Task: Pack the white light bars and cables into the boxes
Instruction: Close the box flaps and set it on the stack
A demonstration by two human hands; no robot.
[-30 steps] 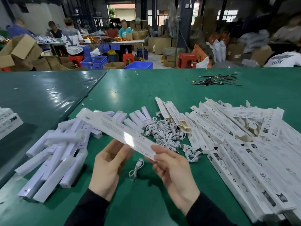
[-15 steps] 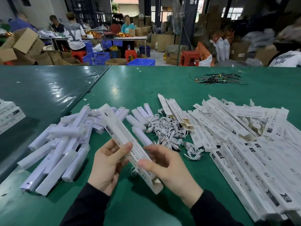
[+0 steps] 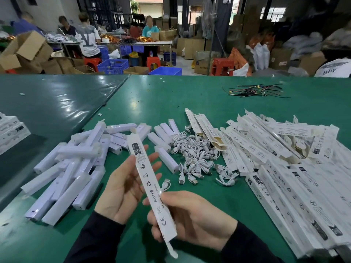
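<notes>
1. Right hand grips lower end of a long white box, fingers curled round it; bottom flap hangs loose.
2. Left hand palm-up, fingers relaxed, behind the box's upper half.
3. Box held tilted above green tabletop.
4. Loose cable just behind box.
5. Light bars piled left, cables heaped centre, flat boxes stacked right.

A long flat white printed box stands tilted in mid-air at near centre, with white light bars heaped on the left, coiled white cables in the middle, and flattened boxes piled right.
</notes>
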